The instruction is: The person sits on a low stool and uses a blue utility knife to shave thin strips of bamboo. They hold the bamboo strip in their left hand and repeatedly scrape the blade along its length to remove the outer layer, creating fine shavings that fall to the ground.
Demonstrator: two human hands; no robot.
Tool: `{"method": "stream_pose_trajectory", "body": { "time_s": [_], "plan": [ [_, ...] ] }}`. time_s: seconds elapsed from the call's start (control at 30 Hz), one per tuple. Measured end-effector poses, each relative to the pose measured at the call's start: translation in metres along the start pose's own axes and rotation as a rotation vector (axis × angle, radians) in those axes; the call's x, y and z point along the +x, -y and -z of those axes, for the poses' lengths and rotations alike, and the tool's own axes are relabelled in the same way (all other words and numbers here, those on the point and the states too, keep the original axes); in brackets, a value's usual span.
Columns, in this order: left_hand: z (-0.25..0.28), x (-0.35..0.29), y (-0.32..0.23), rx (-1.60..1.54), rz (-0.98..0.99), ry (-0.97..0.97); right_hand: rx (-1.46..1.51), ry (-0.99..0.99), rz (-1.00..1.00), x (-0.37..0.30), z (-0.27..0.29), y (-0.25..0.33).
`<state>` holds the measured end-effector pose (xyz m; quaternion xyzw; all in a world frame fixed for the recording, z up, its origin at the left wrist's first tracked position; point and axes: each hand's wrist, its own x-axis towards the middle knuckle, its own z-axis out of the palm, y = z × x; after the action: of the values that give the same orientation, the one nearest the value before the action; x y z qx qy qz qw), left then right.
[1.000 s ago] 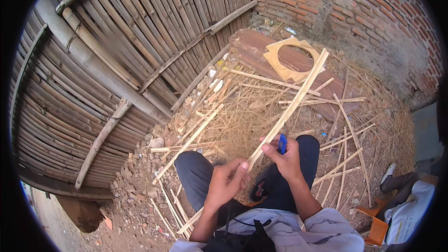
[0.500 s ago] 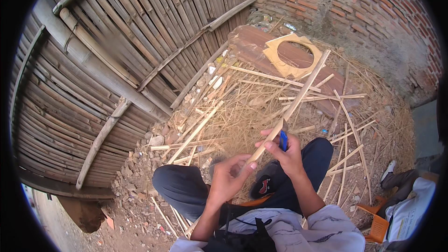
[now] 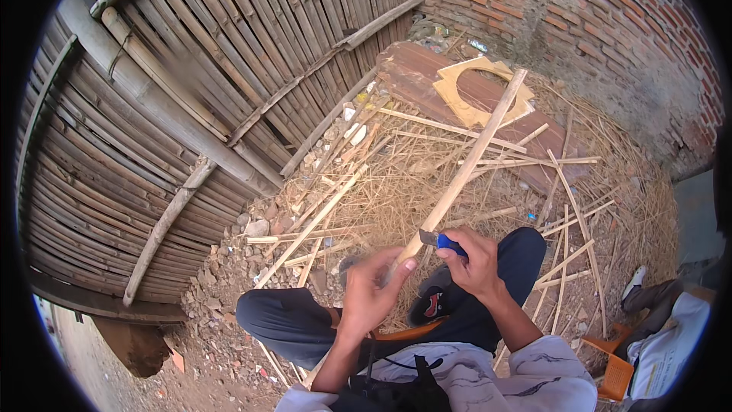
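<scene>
A long, pale bamboo strip (image 3: 473, 162) slants away from my lap toward the far right. Its near end is in my left hand (image 3: 375, 290), thumb along one side and fingers wrapped behind. My right hand (image 3: 474, 263) is closed round the blue handle of a utility knife (image 3: 444, 242). The dark blade lies against the strip, just beyond the left thumb. Part of the handle is hidden under my right fingers.
Thin bamboo sticks (image 3: 583, 217) and fine shavings (image 3: 412, 183) litter the ground. Farther off lies a brown board (image 3: 415, 76) under a cardboard piece with a round hole (image 3: 450, 90). A bamboo wall (image 3: 252, 46) rises left, a brick wall (image 3: 602, 38) behind. Another person's leg (image 3: 648, 301) and an orange stool (image 3: 616, 378) are at right.
My right hand with the knife has moved down the strip toward my left hand, and the blade now lies across it. The strip's far end has shifted left.
</scene>
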<state>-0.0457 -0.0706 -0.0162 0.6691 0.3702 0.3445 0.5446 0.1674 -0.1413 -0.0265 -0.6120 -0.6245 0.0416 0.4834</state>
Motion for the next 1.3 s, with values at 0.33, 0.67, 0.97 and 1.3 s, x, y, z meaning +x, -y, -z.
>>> {"method": "stream_pose_trajectory", "body": {
  "time_s": [0.33, 0.67, 0.97, 1.3],
  "plan": [
    [-0.001, -0.002, -0.028, 0.101, 0.102, -0.003, -0.102, -0.009, 0.148, 0.013, 0.000, 0.001],
    [0.007, -0.003, -0.014, 0.116, 0.109, 0.003, -0.173, -0.014, 0.191, 0.016, -0.003, -0.008],
    [0.014, -0.001, -0.009, 0.121, 0.069, 0.002, -0.225, 0.003, 0.206, 0.026, 0.000, -0.008],
    [0.036, -0.032, 0.014, 0.040, 0.259, 0.115, -0.267, -0.303, -0.056, 0.069, 0.045, -0.080]
  ]
}}
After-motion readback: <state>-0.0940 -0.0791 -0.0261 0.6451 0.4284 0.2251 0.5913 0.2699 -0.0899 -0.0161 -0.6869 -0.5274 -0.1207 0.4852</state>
